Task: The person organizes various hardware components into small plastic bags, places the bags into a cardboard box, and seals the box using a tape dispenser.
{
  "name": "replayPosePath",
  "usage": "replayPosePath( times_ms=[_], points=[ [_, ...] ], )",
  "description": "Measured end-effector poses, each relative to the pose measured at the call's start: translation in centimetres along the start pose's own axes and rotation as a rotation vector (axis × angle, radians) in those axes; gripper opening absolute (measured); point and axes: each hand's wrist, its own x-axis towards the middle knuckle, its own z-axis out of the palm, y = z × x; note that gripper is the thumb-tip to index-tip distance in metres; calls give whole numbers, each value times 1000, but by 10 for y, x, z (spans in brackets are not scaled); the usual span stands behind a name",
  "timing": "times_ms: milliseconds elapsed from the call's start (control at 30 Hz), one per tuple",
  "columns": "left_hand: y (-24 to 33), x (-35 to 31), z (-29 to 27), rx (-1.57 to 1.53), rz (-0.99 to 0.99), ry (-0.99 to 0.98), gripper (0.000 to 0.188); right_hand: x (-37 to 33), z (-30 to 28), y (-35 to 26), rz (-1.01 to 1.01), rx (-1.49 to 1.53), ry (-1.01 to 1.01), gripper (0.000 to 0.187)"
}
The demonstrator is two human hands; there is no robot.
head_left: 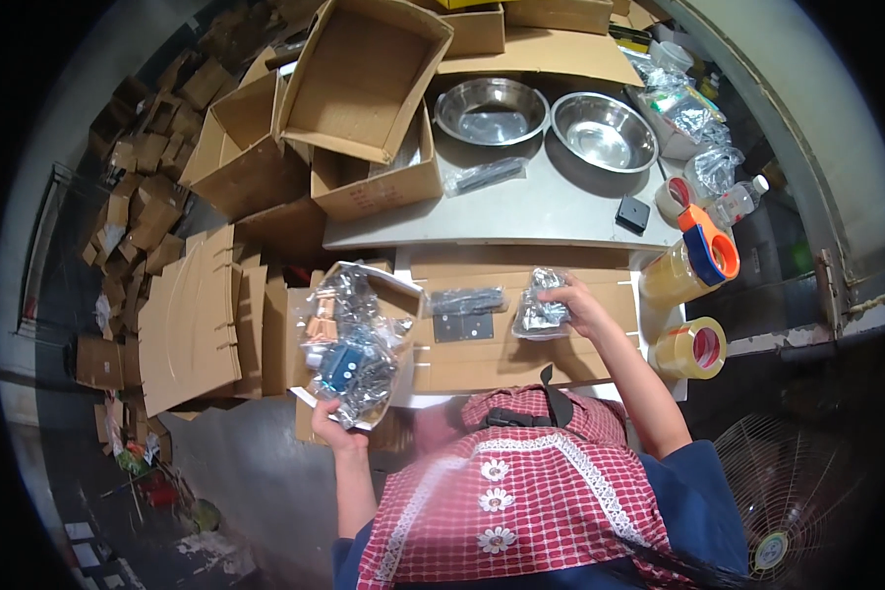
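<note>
My left hand (pixel 338 429) grips the near edge of an open cardboard box (pixel 399 289) that is tilted at the left of the work surface. Inside it lie clear plastic bags (pixel 367 313) of parts, some orange-brown, plus a blue piece (pixel 340 367). My right hand (pixel 578 307) has its fingers closed on a clear plastic bag of metal-looking parts (pixel 539 319), which is over a flattened cardboard sheet (pixel 501 366). Between the hands, a bag of dark strips (pixel 467 299) lies above a flat black plate (pixel 464 326) on that sheet.
Two steel bowls (pixel 492 113) and another bag of dark strips (pixel 485 175) rest on the white table (pixel 521 216). Open cartons (pixel 364 74) are stacked at the back left. Tape rolls (pixel 691 348) and an orange-and-blue tape dispenser (pixel 708 246) stand at the right. A fan (pixel 772 546) is lower right.
</note>
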Motion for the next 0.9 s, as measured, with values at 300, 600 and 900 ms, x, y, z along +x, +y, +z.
replayPosePath(
  times_ms=[300,600,900],
  points=[
    [4,-5,-6,-29,25,74,49,39,-29,54,-546,-1259,250,89],
    [-14,-2,15,8,-69,35,46,-10,-53,59,-438,-1486,266,54],
    [-31,4,43,100,-155,-213,50,23,-91,70,-600,-826,411,12]
  ],
)
